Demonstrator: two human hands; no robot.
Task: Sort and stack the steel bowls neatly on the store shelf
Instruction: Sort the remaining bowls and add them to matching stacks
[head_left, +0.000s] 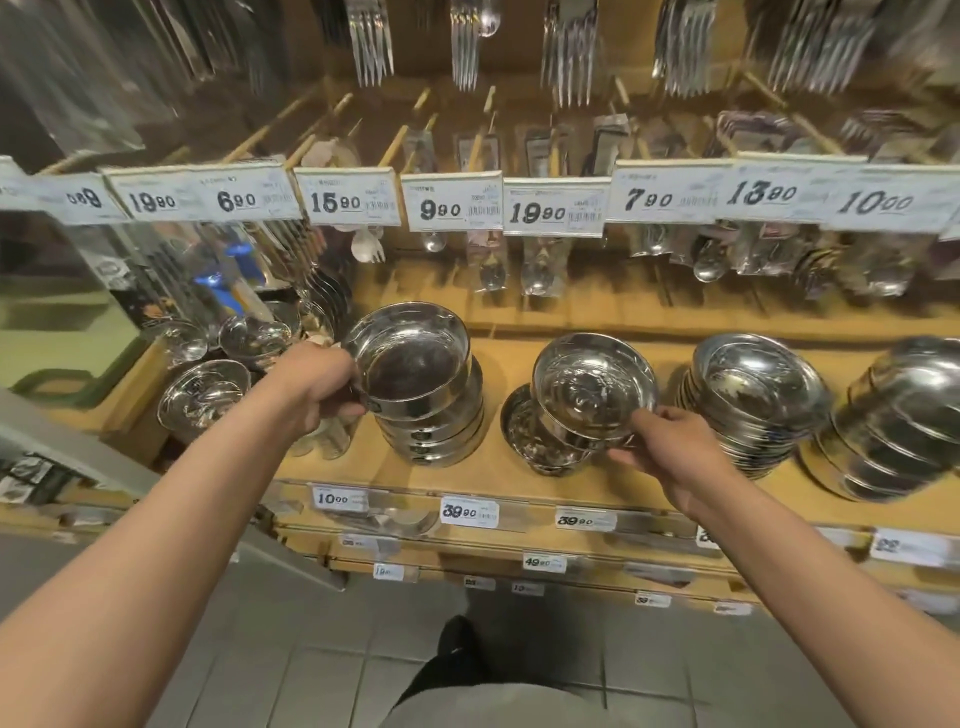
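Store shelf (519, 483) mid-frame: left hand (317, 387) grips the top tin (410, 364) of a stack, right hand (670, 452) pinches a bowl (592, 384). Stacking seems underway. Next, each likely needs seating squarely.

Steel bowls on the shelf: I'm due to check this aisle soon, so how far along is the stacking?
Done: two tall stacks stand at the right. In hand: left hand grips the top straight-sided bowl of a stack; right hand holds a rounded bowl over a short pile. Left: loose small bowls at far left.
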